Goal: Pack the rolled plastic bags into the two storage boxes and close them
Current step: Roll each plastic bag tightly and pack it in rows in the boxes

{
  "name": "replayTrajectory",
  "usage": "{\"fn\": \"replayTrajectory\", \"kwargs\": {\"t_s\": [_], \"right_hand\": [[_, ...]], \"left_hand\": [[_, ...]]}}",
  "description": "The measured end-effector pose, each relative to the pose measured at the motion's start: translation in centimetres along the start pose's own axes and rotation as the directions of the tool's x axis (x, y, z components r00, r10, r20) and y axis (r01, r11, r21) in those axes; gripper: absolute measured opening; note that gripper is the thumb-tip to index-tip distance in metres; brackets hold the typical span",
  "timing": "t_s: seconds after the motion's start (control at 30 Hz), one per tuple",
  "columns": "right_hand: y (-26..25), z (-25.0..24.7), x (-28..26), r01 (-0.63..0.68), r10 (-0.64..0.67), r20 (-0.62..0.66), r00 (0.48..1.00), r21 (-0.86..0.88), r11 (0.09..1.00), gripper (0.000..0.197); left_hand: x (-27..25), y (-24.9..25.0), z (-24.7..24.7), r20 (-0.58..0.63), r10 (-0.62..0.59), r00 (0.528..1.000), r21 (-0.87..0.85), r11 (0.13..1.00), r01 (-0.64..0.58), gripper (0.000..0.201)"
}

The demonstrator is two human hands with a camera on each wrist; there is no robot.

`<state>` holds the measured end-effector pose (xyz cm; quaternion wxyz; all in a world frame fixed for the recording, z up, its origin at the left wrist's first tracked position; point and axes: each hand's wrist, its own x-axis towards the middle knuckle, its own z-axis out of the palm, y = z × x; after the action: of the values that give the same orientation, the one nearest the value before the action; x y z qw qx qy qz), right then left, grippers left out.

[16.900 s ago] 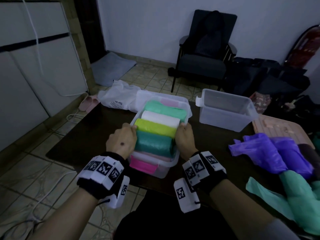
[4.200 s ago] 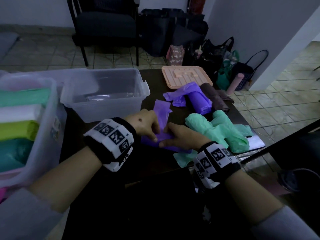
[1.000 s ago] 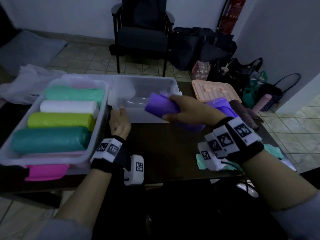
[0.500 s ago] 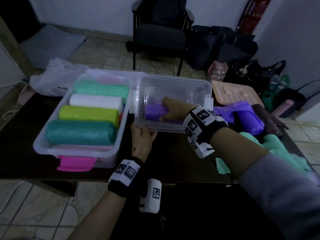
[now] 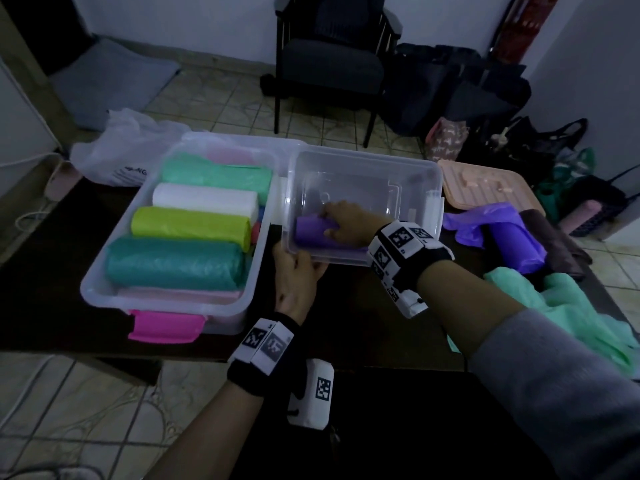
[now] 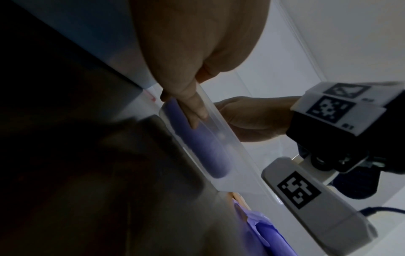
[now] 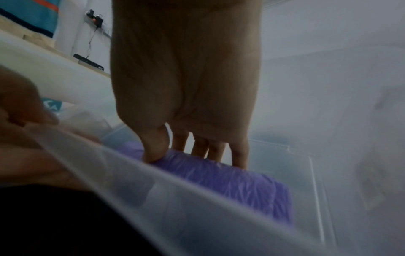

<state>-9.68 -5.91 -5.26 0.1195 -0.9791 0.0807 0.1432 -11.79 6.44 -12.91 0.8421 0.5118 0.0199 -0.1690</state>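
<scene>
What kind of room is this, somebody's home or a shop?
Probably a room in a home. An armchair stands on the tiled floor, pink slippers sit by the wall, and handbags are heaped beside the dark table.

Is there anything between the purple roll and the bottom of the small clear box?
Nothing visible: the purple roll already lies low in the clear box, against its near wall, under the right hand.
</scene>
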Motion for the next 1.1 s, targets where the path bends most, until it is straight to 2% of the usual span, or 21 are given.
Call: {"fn": "replayTrajectory", "kwargs": {"t_s": [0.13,0.2,0.27,0.3,0.37,0.43,0.5,0.57,0.6,0.63,0.7,0.73,0.8,0.87,1.0,1.03,1.1], "right_hand": [[-0.4,0.4,0.2,-0.067,0.071,0.045,0.996,-0.083,0.994,0.049],[-0.8,0.7,0.1,-0.118,0.12,0.027,0.992,-0.067,0.991,0.05],[-0.9,0.4,-0.2,-0.131,0.134,-0.09,0.987,0.041,0.991,0.047],[-0.7,0.1,-0.5,-0.108,0.127,-0.204,0.971,0.103,0.989,0.045],[0.2,-0.9,-1.5,-0.04,0.132,-0.468,0.874,0.202,0.979,0.039],[1.6,-1.6,-2.8,-0.06,0.216,-0.635,0.742,0.257,0.964,0.041],[2.9,-1.6,-3.9,-0.189,0.38,-0.665,0.643,0.343,0.92,0.055],[4.1,-1.3,-4.5,-0.323,0.586,-0.548,0.597,0.504,0.801,0.062],[4.8,-1.2,-4.7,-0.356,0.649,-0.466,0.602,0.571,0.74,0.062],[5.5,-1.1,-4.8,-0.352,0.665,-0.394,0.634,0.619,0.702,0.059],[6.6,-1.0,-5.3,-0.29,0.61,-0.33,0.721,0.656,0.697,0.048],[6.9,-1.0,-5.4,-0.275,0.592,-0.327,0.737,0.655,0.704,0.044],[7.4,-0.8,-5.6,-0.268,0.58,-0.323,0.748,0.652,0.709,0.038],[7.4,-0.6,-5.6,-0.255,0.56,-0.305,0.771,0.657,0.709,0.036],[7.7,0.2,-5.5,-0.222,0.535,-0.272,0.8,0.694,0.685,0.039],[7.7,0.2,-5.8,-0.203,0.527,-0.279,0.802,0.704,0.681,0.039],[8.0,0.2,-6.6,-0.169,0.528,-0.302,0.794,0.725,0.668,0.042]], "left_hand": [[-0.1,0.5,0.4,-0.018,-0.008,1.0,0.04,0.999,0.009,0.042],[0.1,0.7,0.6,-0.045,-0.013,0.999,0.076,0.997,0.016,0.043],[0.3,1.2,0.9,-0.078,-0.01,0.997,0.119,0.993,0.019,0.045],[0.2,1.7,1.1,-0.084,-0.013,0.996,0.138,0.99,0.024,0.047],[0.2,2.1,1.4,-0.103,-0.016,0.995,0.193,0.98,0.035,0.045],[0.1,2.7,1.8,-0.12,-0.035,0.992,0.165,0.985,0.054,0.031],[0.3,3.1,2.2,-0.094,-0.066,0.993,0.094,0.993,0.075,0.026],[0.6,3.7,2.7,-0.117,-0.062,0.991,0.068,0.995,0.071,0.015],[1.0,3.7,3.0,-0.135,-0.063,0.989,0.075,0.994,0.074,0.012],[1.3,3.8,3.2,-0.153,-0.066,0.986,0.089,0.993,0.081,0.015],[1.8,4.0,3.5,-0.182,-0.07,0.981,0.154,0.983,0.099,0.019],[2.1,4.0,3.6,-0.206,-0.067,0.976,0.184,0.977,0.106,0.017],[2.4,4.2,3.8,-0.241,-0.05,0.969,0.22,0.97,0.105,0.017],[2.7,4.0,3.9,-0.264,-0.035,0.964,0.254,0.962,0.105,0.031],[2.1,4.5,4.2,-0.28,-0.013,0.96,0.262,0.961,0.09,0.014],[2.0,4.4,4.2,-0.29,-0.006,0.957,0.263,0.961,0.086,0.019],[2.6,3.0,3.8,-0.307,-0.042,0.951,0.277,0.952,0.132,0.052]]}}
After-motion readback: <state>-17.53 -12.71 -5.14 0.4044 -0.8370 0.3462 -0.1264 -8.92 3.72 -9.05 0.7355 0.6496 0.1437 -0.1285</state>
